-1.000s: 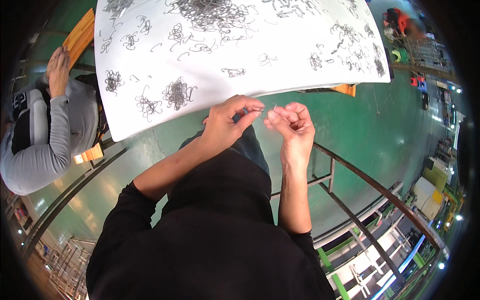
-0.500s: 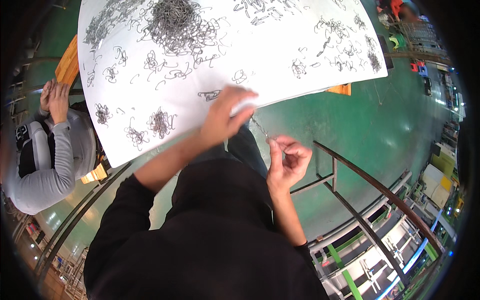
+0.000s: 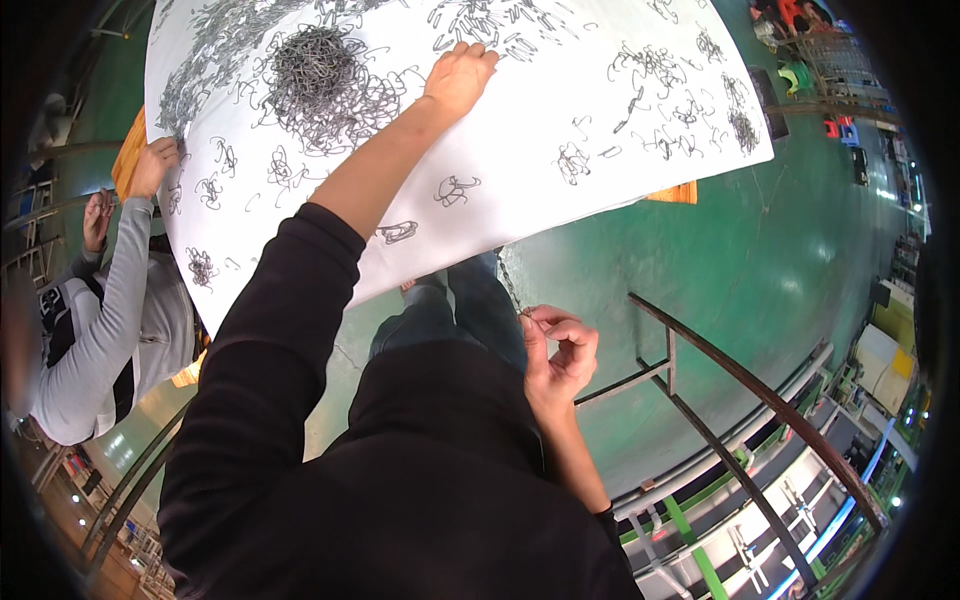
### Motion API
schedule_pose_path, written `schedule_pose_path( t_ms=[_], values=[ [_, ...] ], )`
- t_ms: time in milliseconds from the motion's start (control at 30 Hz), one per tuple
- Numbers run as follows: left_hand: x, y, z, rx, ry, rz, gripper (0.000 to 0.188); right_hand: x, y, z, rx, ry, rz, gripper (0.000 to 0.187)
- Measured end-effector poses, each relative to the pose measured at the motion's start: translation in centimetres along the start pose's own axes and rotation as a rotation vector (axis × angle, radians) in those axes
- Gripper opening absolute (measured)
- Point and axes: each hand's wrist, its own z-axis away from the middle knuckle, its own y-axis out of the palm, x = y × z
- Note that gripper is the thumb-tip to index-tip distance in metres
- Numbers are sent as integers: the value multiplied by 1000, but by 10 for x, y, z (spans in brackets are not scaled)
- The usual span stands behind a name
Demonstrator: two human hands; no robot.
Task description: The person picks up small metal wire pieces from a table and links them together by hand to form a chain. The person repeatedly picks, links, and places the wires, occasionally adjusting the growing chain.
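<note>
- Chain [image 3: 509, 281] of dark metal hangs near the centre of the frame, running from the right hand [image 3: 562, 352] up toward the lower edge of the white desk [image 3: 545, 115].
- The right hand's thumb and fingers pinch the chain's lower end.
- The left hand [image 3: 460, 78] reaches to the upper centre, its fingers bent down at the border of scattered metal links [image 3: 478, 22]; whether they grip one cannot be told.
- A dense pile of metal hooks [image 3: 315, 65] sits at upper left, loose ones spread around it.
- A small hook cluster [image 3: 573, 163] lies right of centre.
- At far left, a co-worker's hand [image 3: 155, 166] is at the desk's edge.
</note>
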Motion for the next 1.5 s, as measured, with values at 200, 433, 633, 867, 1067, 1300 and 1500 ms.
schedule_pose_path(
  t_ms=[200, 433, 633, 867, 1067, 1300, 1500],
  values=[
    [-8, -29, 9, -32, -98, -11, 14, -3, 9, 6, -38, -32, -18, 27],
    [-74, -116, 146, 170, -410, 1108, 20, 3, 25, 21, -42, -31, -31, 27],
    [-113, -183, 234, 184, -553, 1287, 17, 15, 47, 39, -4, -74, -61, 27],
    [-105, -213, 280, 78, -613, 1180, 16, 27, 76, 60, 49, -126, -54, 27],
    [-98, -219, 308, -108, -575, 1071, 11, 27, 96, 70, 125, -177, -24, 26],
    [-86, -208, 332, -242, -504, 931, 11, 17, 107, 45, 307, -229, -54, 19],
    [-85, -202, 343, -262, -590, 1016, 13, -27, 200, -65, 560, -232, 386, 10]
  ],
)
